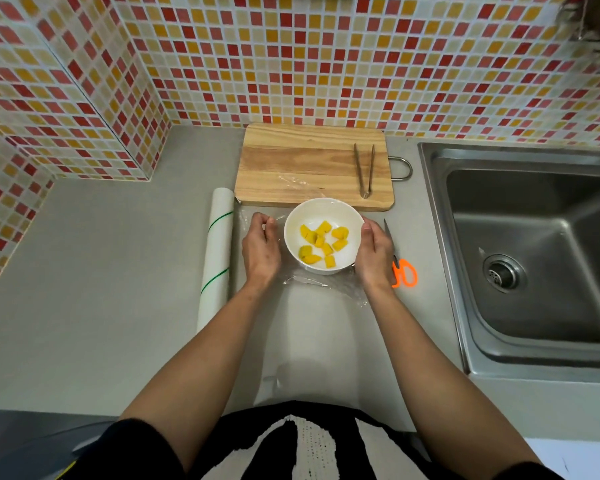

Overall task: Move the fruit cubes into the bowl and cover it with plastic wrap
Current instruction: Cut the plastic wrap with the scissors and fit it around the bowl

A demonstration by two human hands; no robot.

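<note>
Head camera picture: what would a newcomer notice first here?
The white bowl of yellow fruit cubes stands mid-counter, with the left hand and right hand at its sides pinching clear plastic wrap. Behind it lies a wooden cutting board with tongs; orange scissors lie right.

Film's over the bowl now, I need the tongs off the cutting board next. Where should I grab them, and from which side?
Grip the tongs mid-length, pinching across both arms, coming from above with the right hand. They lie flat on the cutting board, arms spread toward the wall and joined at the near end, so squeezing them midway likely closes them securely. The left hand sits farther away.
</note>
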